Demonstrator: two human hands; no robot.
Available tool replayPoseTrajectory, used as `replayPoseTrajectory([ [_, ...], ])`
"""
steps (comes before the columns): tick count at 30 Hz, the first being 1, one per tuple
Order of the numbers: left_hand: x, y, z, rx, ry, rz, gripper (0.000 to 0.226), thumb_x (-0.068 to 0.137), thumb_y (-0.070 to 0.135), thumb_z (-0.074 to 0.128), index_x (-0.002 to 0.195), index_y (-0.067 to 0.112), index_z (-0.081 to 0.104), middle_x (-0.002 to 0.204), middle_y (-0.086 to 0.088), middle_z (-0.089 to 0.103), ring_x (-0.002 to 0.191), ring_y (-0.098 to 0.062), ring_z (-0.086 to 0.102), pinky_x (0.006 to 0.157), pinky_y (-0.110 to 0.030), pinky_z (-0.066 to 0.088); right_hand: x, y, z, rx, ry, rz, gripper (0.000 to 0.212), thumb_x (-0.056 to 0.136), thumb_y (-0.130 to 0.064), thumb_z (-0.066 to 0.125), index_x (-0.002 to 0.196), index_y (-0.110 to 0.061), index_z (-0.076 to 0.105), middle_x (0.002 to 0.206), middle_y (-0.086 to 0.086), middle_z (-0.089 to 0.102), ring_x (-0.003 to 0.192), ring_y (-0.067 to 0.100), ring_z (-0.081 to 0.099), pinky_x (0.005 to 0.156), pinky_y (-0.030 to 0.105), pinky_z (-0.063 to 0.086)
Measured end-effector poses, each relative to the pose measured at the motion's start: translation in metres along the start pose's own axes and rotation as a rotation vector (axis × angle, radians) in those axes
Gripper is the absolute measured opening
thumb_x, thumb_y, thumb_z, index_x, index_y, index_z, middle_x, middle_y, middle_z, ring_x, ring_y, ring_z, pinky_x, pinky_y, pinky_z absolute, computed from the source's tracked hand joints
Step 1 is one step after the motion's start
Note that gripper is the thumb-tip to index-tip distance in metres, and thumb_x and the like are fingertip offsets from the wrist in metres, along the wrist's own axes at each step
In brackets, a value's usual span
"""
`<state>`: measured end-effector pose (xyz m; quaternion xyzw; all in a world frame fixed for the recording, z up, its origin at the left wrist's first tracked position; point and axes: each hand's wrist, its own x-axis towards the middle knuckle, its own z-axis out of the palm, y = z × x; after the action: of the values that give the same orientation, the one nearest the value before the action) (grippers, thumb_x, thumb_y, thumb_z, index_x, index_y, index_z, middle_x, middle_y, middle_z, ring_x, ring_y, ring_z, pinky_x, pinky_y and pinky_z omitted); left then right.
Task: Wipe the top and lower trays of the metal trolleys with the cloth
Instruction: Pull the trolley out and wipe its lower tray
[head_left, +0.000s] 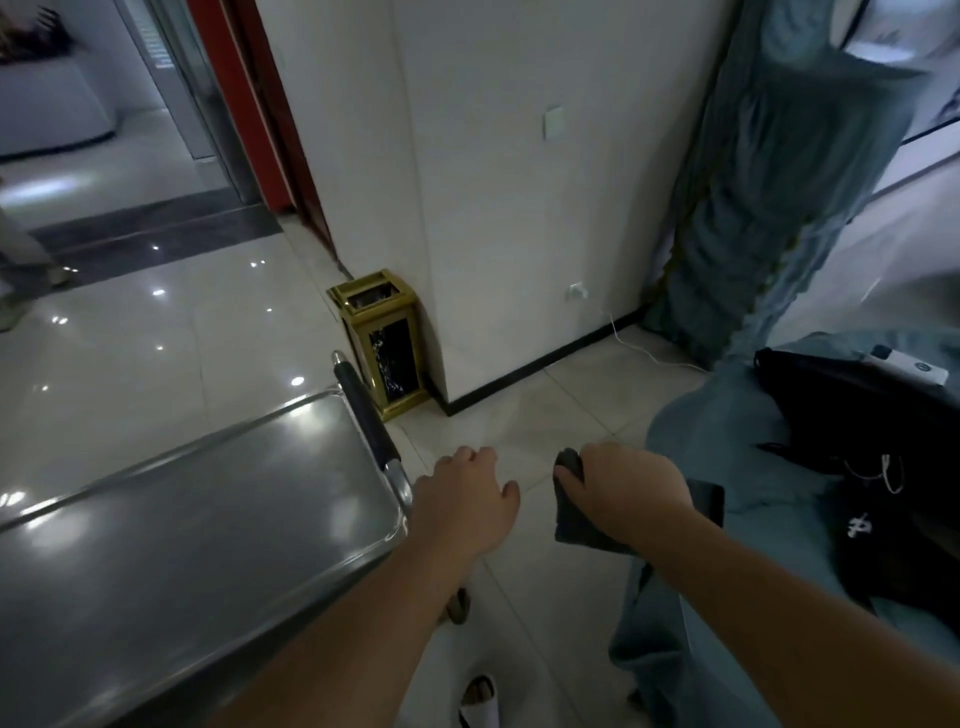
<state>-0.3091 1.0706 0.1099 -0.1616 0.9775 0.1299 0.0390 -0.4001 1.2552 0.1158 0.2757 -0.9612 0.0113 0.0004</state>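
The metal trolley (171, 525) stood at lower left, its top tray (291, 415) running lengthwise from the near left toward the black-gripped handle (366, 410). The left hand (467, 499) hung beside the handle's end, fingers loosely curled, holding nothing. The right hand (623, 493) clutched the dark cloth (571, 509). A gold bin (384, 338) stood against the wall; its contents were unclear.

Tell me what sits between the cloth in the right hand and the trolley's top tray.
Only the left hand, hovering at the tray's near corner by the handle. Otherwise nothing visible separates the cloth from the top tray.
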Motion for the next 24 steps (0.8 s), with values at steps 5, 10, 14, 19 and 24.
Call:
replayPoseTrajectory([
  [5,0.084,-0.03,-0.004,-0.039,-0.073,0.008,0.047,0.102,0.055,0.045,0.138,0.026,0.054,0.135,0.0,0.059,0.119,-0.023,0.056,0.093,-0.045,0.047,0.084,0.015,0.012,-0.039,-0.034,0.062,0.051,0.101,-0.067,0.028,0.076,-0.028,0.05,0.069,-0.006,0.056,0.057,0.011,0.053,0.045,0.028,0.031],
  [10,0.152,-0.052,-0.006,-0.007,-0.112,0.025,0.048,0.102,0.054,0.044,0.139,0.026,0.053,0.134,0.0,0.058,0.117,-0.021,0.055,0.093,-0.044,0.046,0.146,0.02,0.019,-0.016,-0.091,0.088,0.041,0.102,-0.063,0.027,0.078,-0.032,0.04,0.074,-0.006,0.054,0.061,0.011,0.05,0.049,0.03,0.033],
  [14,0.201,-0.067,-0.004,-0.008,-0.155,0.009,0.046,0.102,0.054,0.045,0.136,0.025,0.054,0.132,0.0,0.058,0.118,-0.021,0.055,0.094,-0.043,0.045,0.204,0.021,0.024,-0.025,-0.165,0.088,0.048,0.101,-0.065,0.028,0.076,-0.028,0.046,0.073,-0.006,0.054,0.062,0.009,0.05,0.051,0.029,0.032],
  [19,0.262,-0.09,-0.002,-0.018,-0.148,-0.062,0.048,0.103,0.055,0.043,0.138,0.024,0.054,0.134,-0.001,0.057,0.119,-0.023,0.055,0.097,-0.043,0.046,0.291,0.018,0.033,-0.071,-0.231,0.019,0.048,0.101,-0.065,0.027,0.075,-0.028,0.044,0.072,-0.005,0.054,0.061,0.011,0.051,0.054,0.032,0.04],
  [24,0.343,-0.11,0.002,-0.013,-0.1,-0.222,0.05,0.104,0.057,0.039,0.139,0.024,0.052,0.132,-0.002,0.057,0.117,-0.023,0.055,0.094,-0.043,0.045,0.396,0.014,0.054,-0.065,-0.253,-0.164,0.044,0.103,-0.062,0.028,0.082,-0.028,0.046,0.07,-0.006,0.05,0.063,0.014,0.053,0.062,0.034,0.051],
])
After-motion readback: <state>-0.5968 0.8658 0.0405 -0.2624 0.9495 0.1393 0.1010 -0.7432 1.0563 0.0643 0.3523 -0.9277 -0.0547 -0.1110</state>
